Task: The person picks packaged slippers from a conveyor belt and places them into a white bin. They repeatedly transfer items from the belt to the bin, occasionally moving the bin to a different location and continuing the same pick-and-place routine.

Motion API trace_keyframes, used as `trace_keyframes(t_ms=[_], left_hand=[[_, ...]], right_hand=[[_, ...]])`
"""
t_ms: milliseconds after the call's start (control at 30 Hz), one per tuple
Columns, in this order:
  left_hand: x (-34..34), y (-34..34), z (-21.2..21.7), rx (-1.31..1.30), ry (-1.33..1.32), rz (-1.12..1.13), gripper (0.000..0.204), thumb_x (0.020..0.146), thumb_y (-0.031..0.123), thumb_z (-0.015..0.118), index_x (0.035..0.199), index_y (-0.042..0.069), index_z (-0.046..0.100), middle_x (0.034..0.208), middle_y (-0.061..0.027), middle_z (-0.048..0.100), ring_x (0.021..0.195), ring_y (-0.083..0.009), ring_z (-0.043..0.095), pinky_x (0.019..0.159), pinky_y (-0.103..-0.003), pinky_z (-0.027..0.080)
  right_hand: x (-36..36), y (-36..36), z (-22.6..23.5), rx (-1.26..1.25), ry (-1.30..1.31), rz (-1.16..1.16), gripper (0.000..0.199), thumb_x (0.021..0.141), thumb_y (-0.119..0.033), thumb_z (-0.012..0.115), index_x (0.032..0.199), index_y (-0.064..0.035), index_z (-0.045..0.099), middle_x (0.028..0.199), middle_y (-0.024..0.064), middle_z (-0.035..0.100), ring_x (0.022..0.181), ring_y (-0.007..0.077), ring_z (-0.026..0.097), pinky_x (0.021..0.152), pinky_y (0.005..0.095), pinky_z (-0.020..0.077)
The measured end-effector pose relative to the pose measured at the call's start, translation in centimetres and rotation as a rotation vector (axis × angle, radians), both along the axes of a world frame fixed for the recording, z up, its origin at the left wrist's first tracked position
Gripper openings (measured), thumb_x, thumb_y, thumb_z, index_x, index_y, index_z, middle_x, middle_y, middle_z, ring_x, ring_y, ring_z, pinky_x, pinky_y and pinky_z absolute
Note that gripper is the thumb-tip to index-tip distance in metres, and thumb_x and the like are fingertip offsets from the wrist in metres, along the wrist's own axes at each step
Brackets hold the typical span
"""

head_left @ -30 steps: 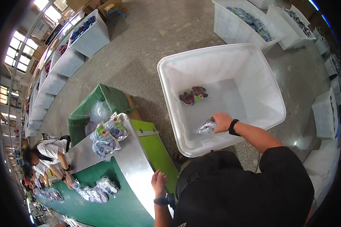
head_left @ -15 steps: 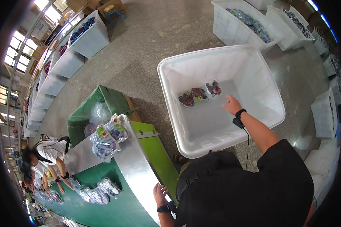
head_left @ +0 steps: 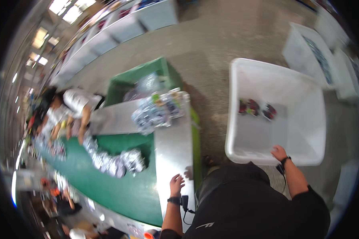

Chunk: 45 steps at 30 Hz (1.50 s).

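Note:
My left hand (head_left: 176, 185) hovers over the metal end plate (head_left: 172, 148) of the work table, fingers loosely apart with nothing in them. My right hand (head_left: 279, 153) is at the near edge of a large white plastic bin (head_left: 237, 131), empty, its fingers slightly curled and apart. On the bin's floor lie a few bagged dark-and-red shoes (head_left: 252, 107), grouped toward its left, with another bagged shoe (head_left: 269, 112) beside them. A heap of clear-bagged greyish-blue shoes (head_left: 153, 113) rests on the metal plate's far corner. More bagged shoes (head_left: 115, 164) form a row on the green conveyor belt (head_left: 119, 199).
A green-lined container (head_left: 119, 83) with clear plastic bags stands behind the table. People in white shirts (head_left: 77, 99) work along the belt's left side. White bins (head_left: 155, 18) line the far left, and more bins (head_left: 307, 51) stand at the far right.
My view has turned left, so the belt and bin appear farther right. My right hand has drawn back from over the bin's inside to its near edge. My left hand stays over the metal plate.

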<state>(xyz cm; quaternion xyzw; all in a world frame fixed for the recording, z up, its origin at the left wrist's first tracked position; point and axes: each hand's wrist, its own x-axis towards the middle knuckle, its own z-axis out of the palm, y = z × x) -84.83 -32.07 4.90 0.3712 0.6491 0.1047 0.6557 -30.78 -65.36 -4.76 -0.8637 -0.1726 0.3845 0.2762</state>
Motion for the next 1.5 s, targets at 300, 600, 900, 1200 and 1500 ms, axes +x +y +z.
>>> trace_keyframes(t_ms=[300,600,900,1200,1500], left_hand=[[-8.0,10.3,-3.8,0.597,0.470,0.104,0.050,0.077,0.029,0.069,0.114,-0.003,0.059,0.108,-0.0228,0.062,0.102,-0.0333,0.059,0.088,-0.040,0.046],[-17.5,21.3,-4.6,0.690,0.882,0.159,0.071,0.074,0.037,0.066,0.128,-0.004,0.047,0.127,-0.0243,0.050,0.122,-0.0356,0.044,0.105,-0.041,0.032],[-18.0,20.6,-6.4,0.316,0.586,0.254,0.106,0.061,0.052,0.077,0.141,0.000,0.029,0.131,-0.0283,0.045,0.119,-0.0413,0.047,0.100,-0.042,0.040],[-11.2,10.2,-6.6,0.840,0.624,0.421,0.069,0.067,0.029,0.078,0.119,-0.003,0.045,0.116,-0.0239,0.048,0.105,-0.0388,0.050,0.093,-0.042,0.042],[-11.0,3.9,-3.6,0.507,0.003,0.530,0.056,0.081,-0.005,0.051,0.136,0.008,0.045,0.132,-0.0122,0.048,0.113,-0.0187,0.052,0.082,-0.027,0.049]], right_hand=[[-4.0,0.6,-0.6,-0.053,0.233,-0.143,0.035,0.083,-0.012,0.061,0.115,-0.0024,0.051,0.079,0.0100,0.062,0.060,0.0188,0.063,0.047,0.0314,0.0498],[-7.4,6.1,1.7,0.002,0.153,-0.099,0.031,0.079,-0.008,0.060,0.107,0.0004,0.052,0.074,0.0114,0.061,0.054,0.0193,0.062,0.043,0.0292,0.0481],[-7.2,7.5,5.3,-0.142,0.107,0.298,0.045,0.085,-0.025,0.060,0.122,-0.0008,0.053,0.094,0.0115,0.064,0.075,0.0186,0.065,0.059,0.0291,0.0514],[-6.4,7.8,2.6,-0.098,0.251,0.078,0.031,0.080,-0.007,0.059,0.107,0.0040,0.050,0.073,0.0135,0.061,0.054,0.0204,0.063,0.044,0.0296,0.0495],[-7.4,10.4,2.8,-0.032,0.237,0.167,0.033,0.078,-0.011,0.063,0.106,0.0043,0.056,0.073,0.0111,0.063,0.057,0.0175,0.064,0.047,0.0271,0.0494]])
